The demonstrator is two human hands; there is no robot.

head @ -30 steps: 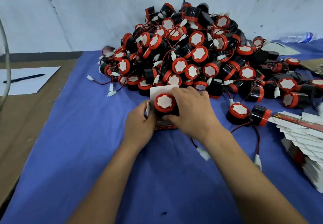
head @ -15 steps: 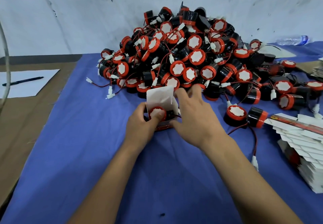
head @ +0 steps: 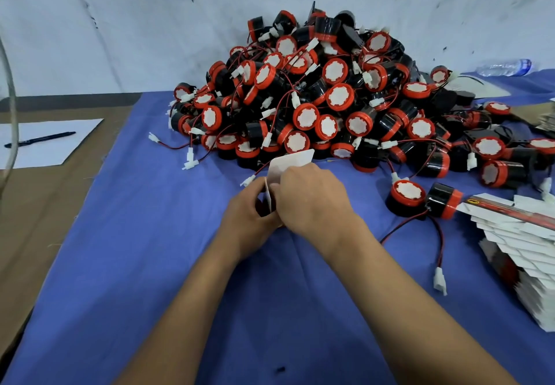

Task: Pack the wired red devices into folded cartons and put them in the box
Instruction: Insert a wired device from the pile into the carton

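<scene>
Carton (head: 288, 164) sits clamped between my hands on the blue cloth (head: 150, 264) — left hand (head: 249, 213) gripping its near side, right hand (head: 312, 201) curled over the top. Beyond my fingertips rises the heap of red devices (head: 315, 90) — flat cartons (head: 522, 234) stacked to my right.

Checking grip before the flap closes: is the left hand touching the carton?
Touching. The head view shows the left hand with fingers against the carton side.
</scene>
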